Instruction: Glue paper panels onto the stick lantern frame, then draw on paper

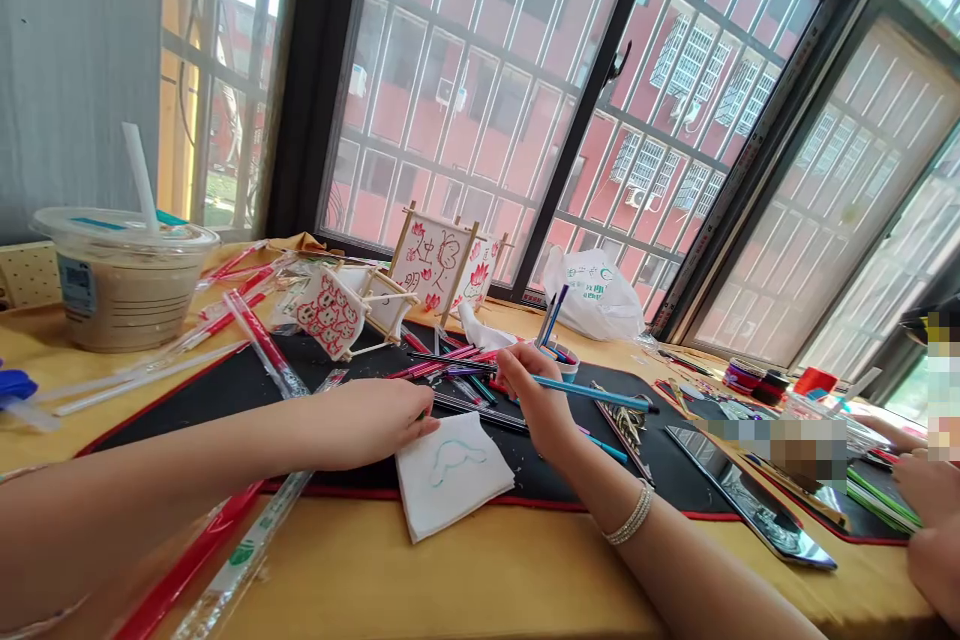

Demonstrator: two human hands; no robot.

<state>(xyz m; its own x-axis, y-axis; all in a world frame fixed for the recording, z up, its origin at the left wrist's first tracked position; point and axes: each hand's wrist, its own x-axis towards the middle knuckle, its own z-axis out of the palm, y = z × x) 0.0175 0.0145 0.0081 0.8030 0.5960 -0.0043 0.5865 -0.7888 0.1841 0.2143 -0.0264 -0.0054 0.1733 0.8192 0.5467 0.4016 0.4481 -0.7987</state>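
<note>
Here, a person's right hand (536,400) grips a slim blue pencil (592,392), the fingers closed around it, above a red-edged black mat (225,400) at the centre of the frame. The left hand (367,425) lies curled on the mat, just beside a square of folded white paper (450,480) bearing a teal outline; whether those fingers hold anything cannot be told. The paper sits at lower centre, overlapping the mat's edge and the yellow-covered counter (450,570). A beaded bracelet (630,512) circles the right wrist. Beyond the hands stand two bamboo-framed paper lanterns (433,262) decorated in red, with a small cup of pens (559,360) and a white plastic bag (592,295) nearby. A lidded plastic drink cup (124,285) with a straw stands at left, beside red-striped wrapped straws (259,340). At lower right, a co-worker's hands (930,520) rest near a dark tablet (750,495).
</note>
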